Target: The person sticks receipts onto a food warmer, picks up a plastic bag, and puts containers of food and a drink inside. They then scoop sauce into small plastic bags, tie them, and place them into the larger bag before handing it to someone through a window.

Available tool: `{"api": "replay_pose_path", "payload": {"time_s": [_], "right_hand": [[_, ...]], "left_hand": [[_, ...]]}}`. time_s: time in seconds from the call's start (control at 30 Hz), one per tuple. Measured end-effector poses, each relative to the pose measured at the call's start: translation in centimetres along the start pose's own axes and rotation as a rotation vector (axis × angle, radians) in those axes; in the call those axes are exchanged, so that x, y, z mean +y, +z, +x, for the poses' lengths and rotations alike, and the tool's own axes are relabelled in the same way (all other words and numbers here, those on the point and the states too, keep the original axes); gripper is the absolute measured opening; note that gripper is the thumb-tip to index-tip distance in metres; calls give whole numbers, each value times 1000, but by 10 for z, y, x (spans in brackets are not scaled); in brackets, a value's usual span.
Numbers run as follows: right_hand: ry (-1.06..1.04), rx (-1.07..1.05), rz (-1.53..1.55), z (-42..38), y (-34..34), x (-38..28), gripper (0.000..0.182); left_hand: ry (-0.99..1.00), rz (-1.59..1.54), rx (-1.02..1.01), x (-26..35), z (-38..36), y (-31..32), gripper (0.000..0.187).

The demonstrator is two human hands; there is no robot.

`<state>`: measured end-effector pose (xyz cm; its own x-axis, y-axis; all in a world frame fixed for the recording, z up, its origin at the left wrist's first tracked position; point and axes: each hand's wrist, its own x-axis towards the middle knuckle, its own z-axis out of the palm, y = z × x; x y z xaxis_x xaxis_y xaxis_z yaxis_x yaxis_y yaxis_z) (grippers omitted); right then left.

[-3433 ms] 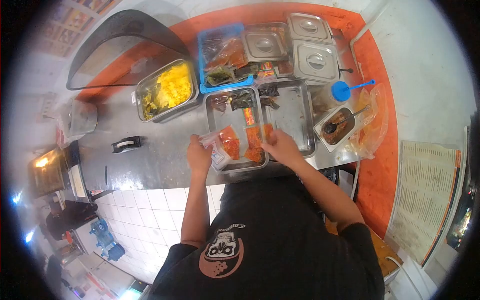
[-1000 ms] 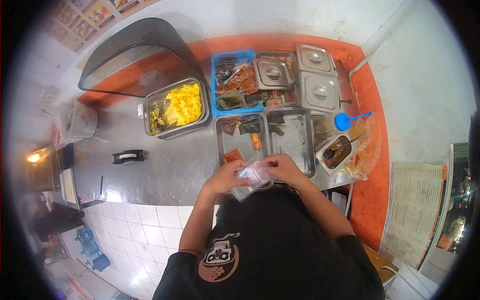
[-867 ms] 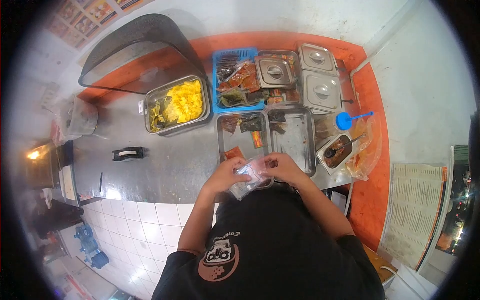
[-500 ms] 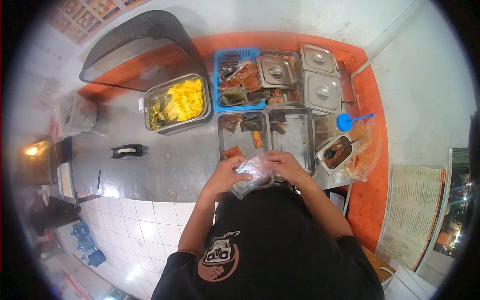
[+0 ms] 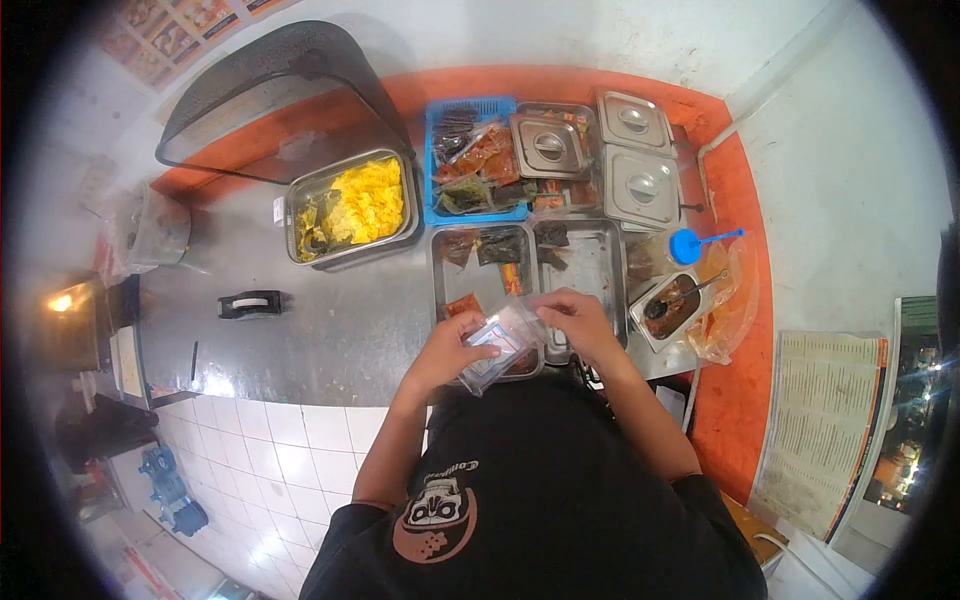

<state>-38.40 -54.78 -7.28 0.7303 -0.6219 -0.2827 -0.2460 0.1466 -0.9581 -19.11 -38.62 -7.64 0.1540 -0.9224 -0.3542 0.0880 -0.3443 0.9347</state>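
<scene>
A clear plastic bag (image 5: 508, 332) with a printed label is held low over the front edge of the steel counter, close to my body. My left hand (image 5: 446, 352) is closed around its left side, with the thumb lying across the front. At the upper right edge of the bag, the fingers of my right hand (image 5: 580, 322) pinch the plastic. Beneath the hands lie two shallow steel trays. The left tray (image 5: 437, 285) contains several small sachets; the right tray (image 5: 606, 300) has dark packets at its back end.
Yellow food fills a deep steel pan (image 5: 298, 225). A blue basket (image 5: 430, 160) of packets stands at the back beside lidded steel containers (image 5: 640, 185). To the right are a blue-lidded jar (image 5: 684, 246) and a sauce container (image 5: 668, 308). A tape dispenser (image 5: 250, 304) sits on the left.
The bag has turned a little, so its printed label shows more plainly. My right hand has shifted slightly right and down along the bag's upper edge.
</scene>
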Motion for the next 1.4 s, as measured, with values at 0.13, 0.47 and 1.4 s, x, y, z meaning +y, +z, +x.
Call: {"api": "replay_pose_path", "payload": {"time_s": [0.13,0.47,1.4], "right_hand": [[46,139,211,-1,-9,-5,17],[50,119,25,-15,-18,-15,24],[22,11,36,-14,52,-14,22]], "left_hand": [[41,-82,51,-9,3,-4,38],[576,621,478,55,23,22,63],[230,278,285,14,0,27,8]]}}
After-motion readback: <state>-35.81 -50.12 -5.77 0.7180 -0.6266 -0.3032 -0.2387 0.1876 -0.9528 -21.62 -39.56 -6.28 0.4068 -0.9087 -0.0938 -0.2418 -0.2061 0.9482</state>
